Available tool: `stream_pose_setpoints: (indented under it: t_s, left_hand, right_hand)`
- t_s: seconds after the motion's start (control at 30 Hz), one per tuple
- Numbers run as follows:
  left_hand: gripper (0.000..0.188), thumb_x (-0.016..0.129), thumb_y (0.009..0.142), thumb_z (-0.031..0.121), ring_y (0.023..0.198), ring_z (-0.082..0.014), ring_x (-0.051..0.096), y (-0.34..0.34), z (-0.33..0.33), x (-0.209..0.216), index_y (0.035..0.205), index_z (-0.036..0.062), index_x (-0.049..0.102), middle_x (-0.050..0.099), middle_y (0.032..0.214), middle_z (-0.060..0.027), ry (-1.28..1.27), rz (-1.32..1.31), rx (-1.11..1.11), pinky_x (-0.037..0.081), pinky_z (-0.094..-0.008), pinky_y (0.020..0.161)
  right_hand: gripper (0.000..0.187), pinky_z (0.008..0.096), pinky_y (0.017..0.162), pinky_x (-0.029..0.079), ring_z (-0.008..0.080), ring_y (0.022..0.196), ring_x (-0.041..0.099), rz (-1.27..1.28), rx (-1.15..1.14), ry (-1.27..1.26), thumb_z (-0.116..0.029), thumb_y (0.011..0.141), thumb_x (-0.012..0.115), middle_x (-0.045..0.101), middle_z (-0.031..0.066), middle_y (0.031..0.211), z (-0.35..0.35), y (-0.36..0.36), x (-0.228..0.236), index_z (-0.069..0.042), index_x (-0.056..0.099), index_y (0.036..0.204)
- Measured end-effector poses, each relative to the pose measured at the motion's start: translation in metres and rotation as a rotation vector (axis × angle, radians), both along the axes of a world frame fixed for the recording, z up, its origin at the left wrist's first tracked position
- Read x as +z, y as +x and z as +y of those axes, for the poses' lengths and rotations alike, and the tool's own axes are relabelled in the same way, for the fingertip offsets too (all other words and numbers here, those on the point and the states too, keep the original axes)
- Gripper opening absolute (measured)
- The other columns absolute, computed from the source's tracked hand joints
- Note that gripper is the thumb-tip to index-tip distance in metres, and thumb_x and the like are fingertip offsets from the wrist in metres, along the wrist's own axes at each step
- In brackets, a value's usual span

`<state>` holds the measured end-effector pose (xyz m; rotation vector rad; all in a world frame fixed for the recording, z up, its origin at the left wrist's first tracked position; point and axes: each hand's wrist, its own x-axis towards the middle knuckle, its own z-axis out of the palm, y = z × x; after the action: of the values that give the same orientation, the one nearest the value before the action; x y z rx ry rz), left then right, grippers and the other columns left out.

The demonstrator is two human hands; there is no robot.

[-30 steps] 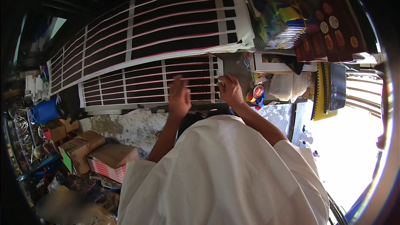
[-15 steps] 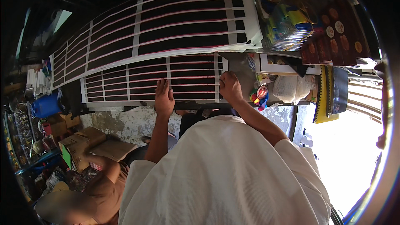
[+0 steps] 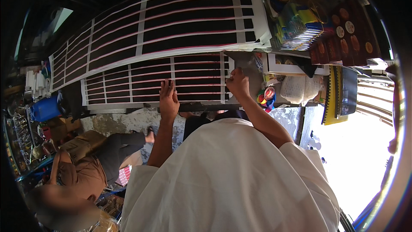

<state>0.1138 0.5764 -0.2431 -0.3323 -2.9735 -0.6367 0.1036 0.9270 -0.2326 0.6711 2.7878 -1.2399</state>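
Observation:
A black printed sheet with white strips and thin red lines lies on the near side of the worktop. My left hand rests flat on its front middle, fingers stretched out. Beside the sheet's right end is my right hand, its fingers curled together close to the white margin. Whatever is in that grip is hidden or too small to name. Behind, a larger stack of similar striped sheets overlaps the back of the near sheet.
To the right are a round tin, a white plastic bag, a yellow spiral-bound book and dark red boxes. A blue container stands left. A person in brown is low at left, near cardboard boxes.
My right hand has shifted slightly toward the back along the sheet's right end. My left hand stays put. The person at lower left has leaned away leftward, and their leg now shows.

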Motion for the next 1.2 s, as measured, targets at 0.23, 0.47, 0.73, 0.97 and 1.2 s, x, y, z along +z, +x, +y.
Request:
stream_pose_setpoints:
  t_s: [0.23, 0.47, 0.73, 0.97, 1.2]
  left_hand:
    - [0.047, 0.059, 0.116, 0.017, 0.163, -0.0449, 0.042, -0.001, -0.002, -0.002, 0.162, 0.0107, 0.061, 0.052, 0.171, -0.0204, -0.014, -0.016, 0.001, 0.040, -0.0622, 0.130]
    - [0.046, 0.062, 0.115, 0.017, 0.166, -0.0442, 0.037, 0.004, 0.006, 0.005, 0.161, 0.0168, 0.063, 0.043, 0.177, -0.0176, -0.039, 0.041, -0.036, 0.037, -0.0698, 0.129]
    - [0.042, 0.065, 0.114, 0.040, 0.167, -0.0513, 0.031, 0.011, 0.029, 0.020, 0.151, 0.0223, 0.073, 0.039, 0.179, -0.0154, -0.029, 0.024, -0.232, 0.030, -0.0808, 0.127]
    - [0.050, 0.067, 0.111, 0.051, 0.167, -0.0524, 0.029, 0.014, 0.039, 0.025, 0.149, 0.0198, 0.075, 0.038, 0.179, -0.0169, -0.025, -0.013, -0.222, 0.029, -0.0872, 0.122]
    - [0.056, 0.066, 0.110, 0.058, 0.167, -0.0553, 0.026, 0.015, 0.043, 0.023, 0.151, 0.0207, 0.073, 0.035, 0.180, -0.0173, -0.037, -0.051, -0.209, 0.028, -0.0900, 0.120]
  right_hand:
    - [0.037, 0.0573, 0.097, 0.062, 0.0526, 0.110, 0.076, -0.110, 0.008, -0.022, -0.011, 0.083, 0.073, 0.079, 0.0286, 0.109, 0.007, -0.008, -0.007, -0.004, 0.067, 0.119]
    - [0.037, 0.0539, 0.092, 0.062, 0.0488, 0.104, 0.077, -0.081, 0.001, 0.004, -0.016, 0.080, 0.077, 0.079, 0.0247, 0.105, 0.007, -0.010, -0.009, -0.004, 0.068, 0.113]
    - [0.031, 0.0548, 0.096, 0.061, 0.0503, 0.108, 0.075, -0.095, 0.016, -0.051, -0.010, 0.082, 0.071, 0.079, 0.0228, 0.113, 0.004, -0.006, -0.003, -0.004, 0.066, 0.112]
    - [0.031, 0.0517, 0.089, 0.062, 0.0461, 0.101, 0.078, -0.047, 0.026, -0.025, -0.017, 0.081, 0.077, 0.079, 0.0209, 0.099, 0.006, -0.007, -0.013, -0.006, 0.070, 0.110]
    - [0.029, 0.0524, 0.090, 0.062, 0.0471, 0.102, 0.078, -0.046, 0.046, -0.020, -0.015, 0.082, 0.075, 0.079, 0.0224, 0.102, 0.008, -0.008, -0.021, -0.006, 0.069, 0.109]
